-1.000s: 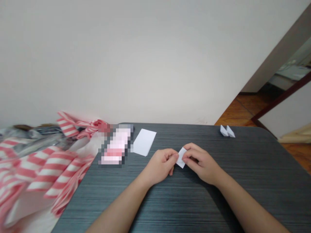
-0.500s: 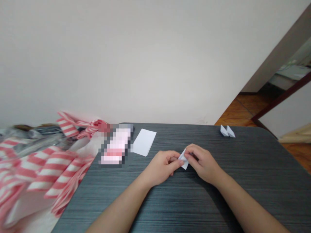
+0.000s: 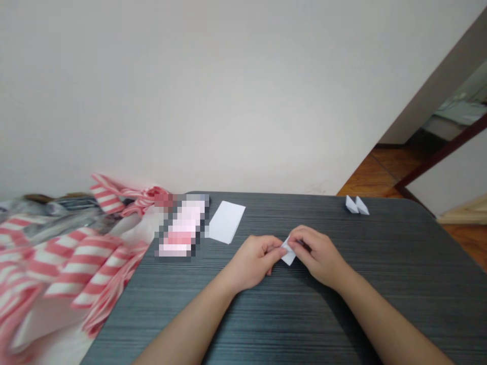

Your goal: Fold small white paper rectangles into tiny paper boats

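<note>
A small folded white paper piece [image 3: 288, 255] is pinched between both of my hands over the middle of the dark grey table [image 3: 399, 284]. My left hand [image 3: 254, 261] grips its left edge with thumb and fingers closed. My right hand [image 3: 317, 256] curls over its right side, fingers pressed on the fold. Most of the paper is hidden under my fingers.
A flat white paper sheet [image 3: 227, 222] lies at the table's back left beside a blurred pink object [image 3: 180, 228]. Two small folded paper pieces [image 3: 356, 205] sit at the back right. Red and white striped cloth [image 3: 68, 274] lies left of the table.
The paper piece has been folded smaller and now shows less between my fingers. Both hands closed in tighter on it and stayed in the same spot.
</note>
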Tool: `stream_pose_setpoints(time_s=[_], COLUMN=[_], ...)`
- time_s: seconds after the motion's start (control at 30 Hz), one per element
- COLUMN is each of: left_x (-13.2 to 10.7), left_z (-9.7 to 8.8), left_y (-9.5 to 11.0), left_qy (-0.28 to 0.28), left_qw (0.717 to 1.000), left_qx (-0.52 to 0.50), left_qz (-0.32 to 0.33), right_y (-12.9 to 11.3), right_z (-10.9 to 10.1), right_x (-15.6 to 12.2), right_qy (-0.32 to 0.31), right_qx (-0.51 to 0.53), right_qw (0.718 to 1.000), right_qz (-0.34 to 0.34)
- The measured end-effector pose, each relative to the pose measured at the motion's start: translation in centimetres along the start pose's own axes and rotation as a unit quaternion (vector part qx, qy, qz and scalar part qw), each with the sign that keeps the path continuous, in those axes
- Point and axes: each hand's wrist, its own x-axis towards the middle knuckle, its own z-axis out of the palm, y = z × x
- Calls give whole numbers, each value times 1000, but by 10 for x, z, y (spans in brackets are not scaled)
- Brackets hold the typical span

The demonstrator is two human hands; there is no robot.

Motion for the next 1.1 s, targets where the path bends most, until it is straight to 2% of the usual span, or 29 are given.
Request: stream_pose_setpoints(time_s=[0.13, 0.23, 0.33, 0.57, 0.93, 1.1], left_x=[0, 0, 0, 1, 0, 1], left_z=[0, 0, 1, 1, 2, 2], left_y=[0, -2, -4, -4, -3, -3], left_qy=[6, 13, 20, 27, 38, 38], left_qw=[1000, 1000, 1000, 1000, 999, 999], left_qx=[12, 12, -3, -5, 13, 19], left_qz=[-5, -8, -10, -1, 11, 8], right_y=[3, 8, 12, 11, 9, 6], right_z=[2, 6, 8, 5, 4, 2], right_x=[-4, -8, -10, -6, -4, -4], right_qy=[7, 21, 3, -35, -61, -77], right_qx=[19, 91, 147, 154, 249, 242], right_qw=[999, 991, 982, 970, 934, 928], right_qz=[34, 94, 123, 184, 248, 272])
